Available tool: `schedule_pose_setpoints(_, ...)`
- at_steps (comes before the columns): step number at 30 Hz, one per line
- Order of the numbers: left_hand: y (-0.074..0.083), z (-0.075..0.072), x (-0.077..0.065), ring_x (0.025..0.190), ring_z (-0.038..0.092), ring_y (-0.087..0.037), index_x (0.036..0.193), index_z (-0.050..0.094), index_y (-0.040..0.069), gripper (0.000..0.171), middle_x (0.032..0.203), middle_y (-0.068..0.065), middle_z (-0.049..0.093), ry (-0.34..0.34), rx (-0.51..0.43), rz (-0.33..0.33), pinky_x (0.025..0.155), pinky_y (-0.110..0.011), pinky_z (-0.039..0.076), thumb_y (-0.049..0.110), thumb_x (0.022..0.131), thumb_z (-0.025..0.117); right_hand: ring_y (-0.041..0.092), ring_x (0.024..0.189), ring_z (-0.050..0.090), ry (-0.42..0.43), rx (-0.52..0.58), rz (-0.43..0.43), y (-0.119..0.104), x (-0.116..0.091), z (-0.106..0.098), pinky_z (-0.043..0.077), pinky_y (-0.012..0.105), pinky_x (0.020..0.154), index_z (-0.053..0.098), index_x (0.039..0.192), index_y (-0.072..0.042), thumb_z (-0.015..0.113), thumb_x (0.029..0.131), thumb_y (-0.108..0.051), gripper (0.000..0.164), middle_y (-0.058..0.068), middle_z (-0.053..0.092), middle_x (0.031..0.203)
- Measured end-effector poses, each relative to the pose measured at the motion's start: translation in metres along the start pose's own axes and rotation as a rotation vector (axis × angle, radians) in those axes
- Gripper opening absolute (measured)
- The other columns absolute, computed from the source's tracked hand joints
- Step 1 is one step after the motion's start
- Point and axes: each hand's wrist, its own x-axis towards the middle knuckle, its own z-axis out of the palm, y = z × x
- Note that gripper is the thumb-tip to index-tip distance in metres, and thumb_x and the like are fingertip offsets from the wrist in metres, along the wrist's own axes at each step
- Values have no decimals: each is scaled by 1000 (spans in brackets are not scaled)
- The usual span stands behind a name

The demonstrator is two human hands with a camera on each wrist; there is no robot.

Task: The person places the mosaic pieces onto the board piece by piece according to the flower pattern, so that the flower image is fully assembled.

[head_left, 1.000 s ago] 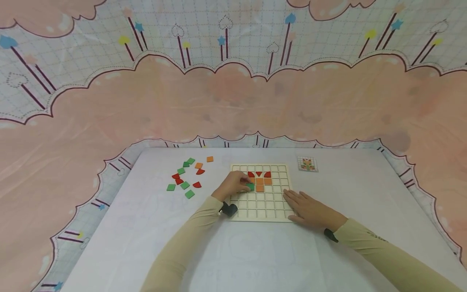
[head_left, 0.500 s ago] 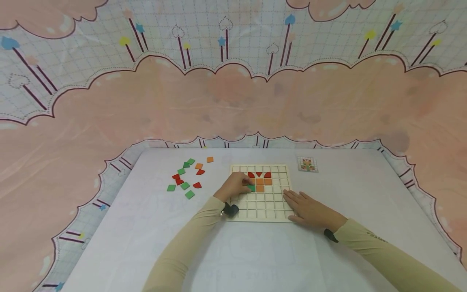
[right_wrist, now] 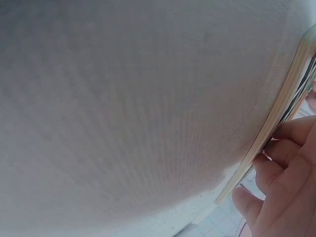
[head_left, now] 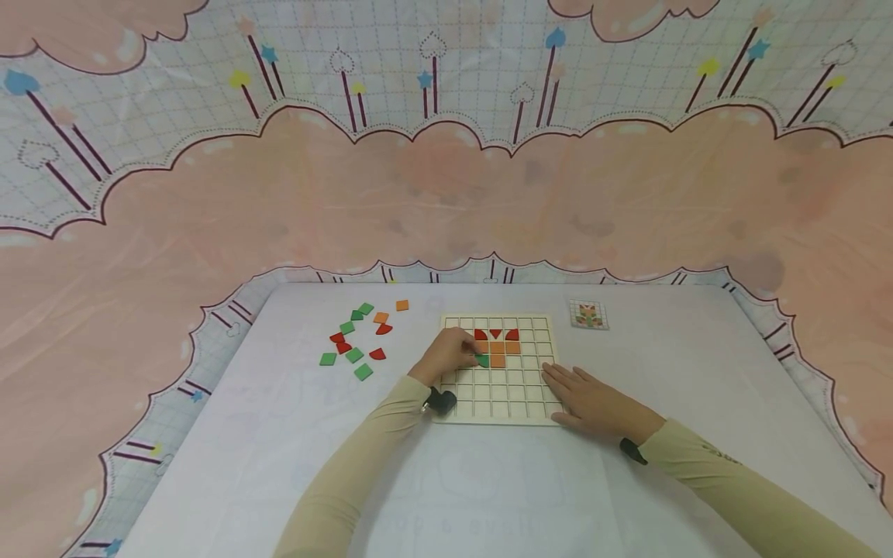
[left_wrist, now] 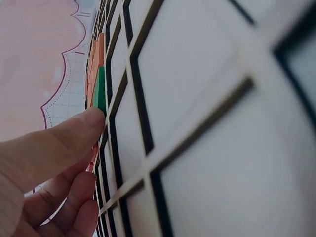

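In the head view my left hand is over the left part of a pale gridded board. Its thumb and fingers hold a green quarter-circle tile at a cell left of the lowest orange square. The left wrist view shows the thumb on the green tile's edge, the other fingers curled below. Above are a row of orange squares and, over those, red pieces: a triangle between two quarter circles. My right hand lies with extended fingers on the board's right edge, also seen in the right wrist view.
Loose green tiles, red quarter circles and orange squares lie scattered left of the board. A small pattern card lies beyond its right back corner. A printed cloth hangs behind the white table.
The left hand has shifted slightly, and the green tile has settled lower into line with its cell, showing its rounded edge. The right hand keeps its place.
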Motion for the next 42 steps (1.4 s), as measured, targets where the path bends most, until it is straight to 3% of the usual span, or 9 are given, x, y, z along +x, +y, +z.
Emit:
schedule_pose_setpoints(7,-2,2,1,82,59,-13,87,74,9,10,92,-4,70,9,-1,17,75,-25,49,11,78,75,32,142,25,-3,3,11,0,-1,-1,25,51,113,26,146,3,46,96,-40,68,16,25,154)
schedule_pose_setpoints(11,-8,-1,-1,84,60,-12,90,74,10,12,95,-2,70,10,-49,10,77,-25,49,14,79,75,31,142,25,-7,7,16,-1,0,-1,25,51,113,26,146,2,47,96,-40,68,16,25,154)
schedule_pose_setpoints(17,-26,-28,-10,85,59,-17,95,73,8,16,97,-7,69,110,-84,-52,81,-31,50,14,81,73,29,143,23,-18,-1,20,-1,1,2,24,50,114,25,147,0,45,97,-42,69,14,23,155)
schedule_pose_setpoints(23,-57,-65,-32,98,60,-25,104,71,5,23,107,-12,68,193,-57,-137,91,-39,49,14,83,71,31,142,25,-9,-6,12,-2,1,1,25,51,113,26,146,2,45,97,-41,68,15,25,155)
schedule_pose_setpoints(30,-93,-97,-64,103,59,-32,109,67,0,29,112,-18,66,242,-54,-213,92,-43,48,13,84,70,31,143,24,-16,-5,21,0,2,3,24,51,113,26,146,1,45,96,-42,69,15,24,155)
schedule_pose_setpoints(37,-119,-110,-86,93,56,-27,112,66,1,28,104,-18,65,251,-19,-332,78,-33,48,14,87,66,31,143,24,-16,-13,13,2,2,2,25,51,113,26,147,1,45,96,-42,69,15,24,155)
schedule_pose_setpoints(42,-137,-110,-98,86,59,-23,107,68,-1,26,96,-17,68,268,-1,-344,69,-26,44,13,85,68,31,143,24,-21,-8,15,2,2,3,24,51,113,26,146,1,45,96,-42,69,15,24,155)
